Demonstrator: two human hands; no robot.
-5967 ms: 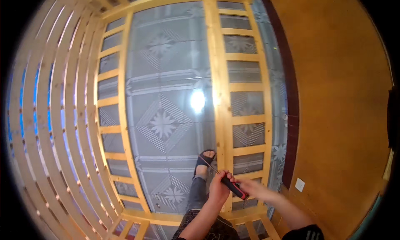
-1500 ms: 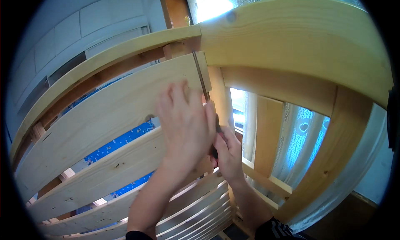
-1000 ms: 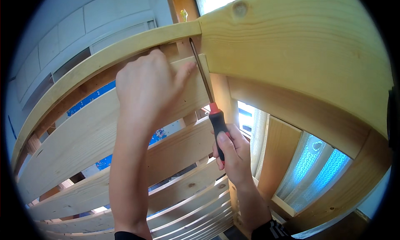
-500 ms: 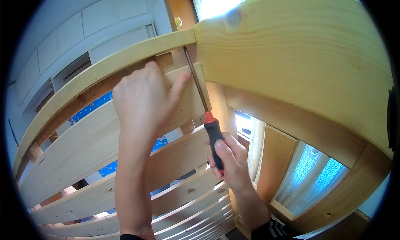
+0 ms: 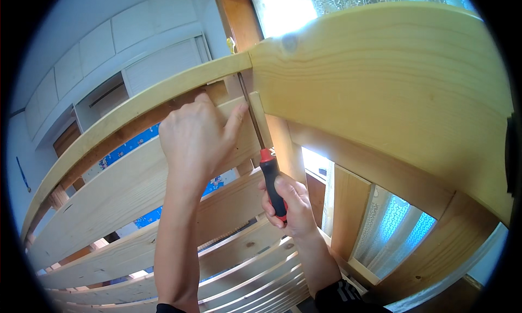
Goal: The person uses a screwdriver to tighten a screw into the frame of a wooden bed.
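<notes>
My right hand (image 5: 291,207) grips the red and black handle of a screwdriver (image 5: 270,180). Its thin metal shaft runs up and left, with the tip under the upper wooden rail (image 5: 163,98), close beside the wide wooden end board (image 5: 391,90). My left hand (image 5: 197,139) is raised against the top wooden slat (image 5: 109,188), fingers bent over its upper end and thumb reaching toward the shaft. The screw itself is hidden from me.
Several curved wooden slats (image 5: 136,258) run down to the lower left. Vertical wooden posts (image 5: 348,215) stand below the end board. A bright window with lace curtain (image 5: 326,3) is behind. White wall cupboards (image 5: 136,47) fill the upper left.
The view rose from the floor to the frame's top corner. My left hand has edged right along the slat; the screwdriver stays upright at the joint.
</notes>
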